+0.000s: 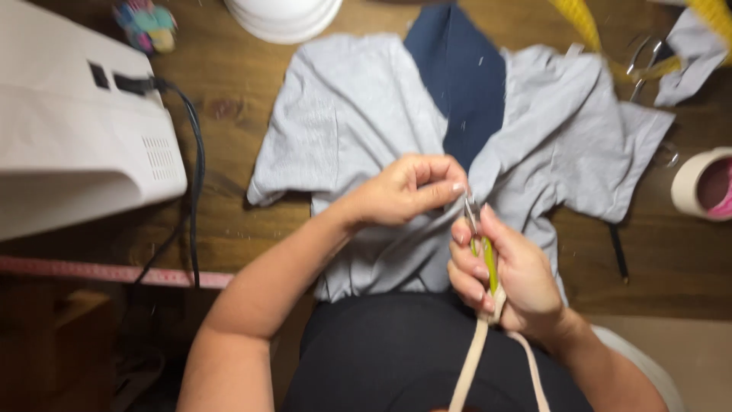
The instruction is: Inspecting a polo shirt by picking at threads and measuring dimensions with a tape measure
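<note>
We see our left hand (404, 191) pinched shut on a fold of the grey cloth (358, 114), thumb and forefinger pressed together just above the near edge of the table (229, 236). Our right hand (507, 271) is closed around yellow-green snips (486, 259), whose small metal tips point up and meet the cloth right beside the left fingertips, so the two hands nearly touch. A beige strap (471, 358) hangs from the right hand over our dark lap. The grey cloth lies spread across the middle of the table, reaching from the near edge toward the far edge, with a navy cloth (461, 76) between its two halves. At the left edge stands a white sewing machine (76, 130) with a black cord (194, 175) running down to the near edge, where a pink tape measure (114, 272) lies along it. A roll of tape (701, 183) sits at the right edge, and a white bowl (284, 17) at the far edge.
</note>
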